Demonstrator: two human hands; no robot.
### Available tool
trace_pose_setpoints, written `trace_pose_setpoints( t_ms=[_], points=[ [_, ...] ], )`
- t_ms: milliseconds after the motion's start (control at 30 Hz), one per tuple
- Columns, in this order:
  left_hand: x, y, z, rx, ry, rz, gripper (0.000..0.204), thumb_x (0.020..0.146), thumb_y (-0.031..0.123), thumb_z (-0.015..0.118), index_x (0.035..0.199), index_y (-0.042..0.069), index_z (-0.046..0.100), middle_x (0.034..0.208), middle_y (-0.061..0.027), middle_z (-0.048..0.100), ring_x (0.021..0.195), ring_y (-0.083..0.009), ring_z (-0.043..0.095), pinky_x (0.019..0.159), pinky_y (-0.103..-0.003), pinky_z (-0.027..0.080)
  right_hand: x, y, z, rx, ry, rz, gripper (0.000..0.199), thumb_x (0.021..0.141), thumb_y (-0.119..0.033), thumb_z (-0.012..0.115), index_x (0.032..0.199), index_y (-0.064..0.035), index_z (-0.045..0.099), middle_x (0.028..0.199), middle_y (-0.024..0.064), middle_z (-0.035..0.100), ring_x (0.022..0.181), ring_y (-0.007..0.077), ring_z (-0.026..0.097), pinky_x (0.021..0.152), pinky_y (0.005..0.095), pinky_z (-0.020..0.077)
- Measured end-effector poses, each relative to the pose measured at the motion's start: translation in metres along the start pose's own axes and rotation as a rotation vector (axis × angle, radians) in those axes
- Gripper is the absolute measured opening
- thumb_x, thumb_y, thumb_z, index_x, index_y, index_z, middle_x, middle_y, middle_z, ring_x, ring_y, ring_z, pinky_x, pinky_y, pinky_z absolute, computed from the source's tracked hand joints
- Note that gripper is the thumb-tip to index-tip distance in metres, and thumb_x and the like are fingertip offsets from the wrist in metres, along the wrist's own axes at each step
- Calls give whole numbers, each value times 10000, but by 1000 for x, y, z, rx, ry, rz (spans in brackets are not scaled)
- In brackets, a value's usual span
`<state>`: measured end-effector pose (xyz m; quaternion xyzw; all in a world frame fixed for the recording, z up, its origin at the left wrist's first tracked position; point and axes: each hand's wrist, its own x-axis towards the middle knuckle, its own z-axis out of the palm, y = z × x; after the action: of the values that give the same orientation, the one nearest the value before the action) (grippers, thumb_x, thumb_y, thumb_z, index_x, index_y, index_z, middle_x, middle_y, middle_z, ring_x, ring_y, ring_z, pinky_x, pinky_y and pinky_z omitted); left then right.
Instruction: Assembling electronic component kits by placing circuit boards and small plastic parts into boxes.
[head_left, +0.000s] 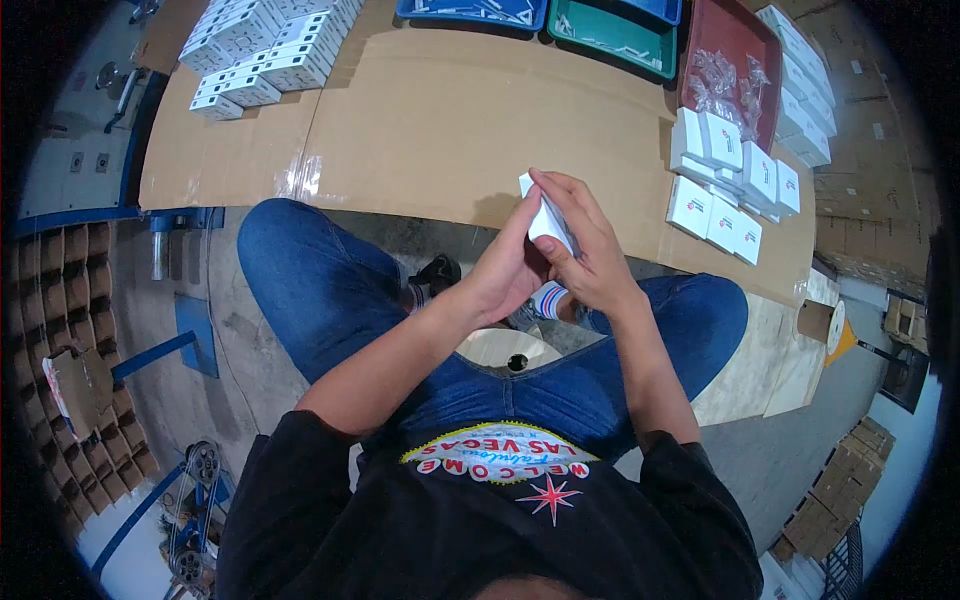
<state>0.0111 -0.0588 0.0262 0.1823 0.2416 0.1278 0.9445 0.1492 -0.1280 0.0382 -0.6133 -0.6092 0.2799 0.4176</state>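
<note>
Both hands grip one small white cardboard box (pixel 546 215) above the cardboard-covered bench (pixel 440 130). The left hand (pixel 508 268) cups it from below; the right hand (pixel 585 245) wraps its top. More white boxes (pixel 728 185) lie near, to the right.

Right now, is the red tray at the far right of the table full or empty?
Partly filled. The red tray holds a loose heap of small clear plastic bags at its near end; the rest of its floor shows bare.

Even overhead light; soft shadow under the hands (pixel 545 250); tape glare left; fisheye rim bends, darkens.
</note>
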Motion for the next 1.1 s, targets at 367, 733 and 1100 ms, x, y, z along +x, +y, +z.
trace_pose_setpoints(
  t_ms=[367, 733, 1100],
  points=[
    [-8, -6, 11, 15, 54, 60, 596, 1066, 544, 415, 1442, 82, 444, 1332, -87, 560, 1250, -207, 556, 1078, -394, 441, 1, 8, 2, -120, 56, -128, 640, 976, -500, 577, 1437, -60, 522, 1389, 228, 506, 1248, 402, 527, 1042, 443, 446],
    [-8, -18, 10, 20, 136, 157, 566, 1070, 525, 429, 1374, 52, 495, 1265, -89, 585, 1193, -188, 574, 1041, -369, 456, 0, 13, 12, -108, 99, -219, 561, 1044, -452, 460, 1325, 20, 575, 1376, 289, 538, 1211, 464, 552, 1031, 482, 452],
    [-7, -25, 5, -18, 155, 200, 572, 1073, 528, 415, 1377, 49, 486, 1264, -85, 577, 1205, -181, 565, 1052, -361, 448, 0, 15, 17, -71, 77, -204, 564, 1068, -454, 410, 1343, 14, 563, 1374, 278, 549, 1233, 456, 552, 1040, 466, 452]
  ],
)
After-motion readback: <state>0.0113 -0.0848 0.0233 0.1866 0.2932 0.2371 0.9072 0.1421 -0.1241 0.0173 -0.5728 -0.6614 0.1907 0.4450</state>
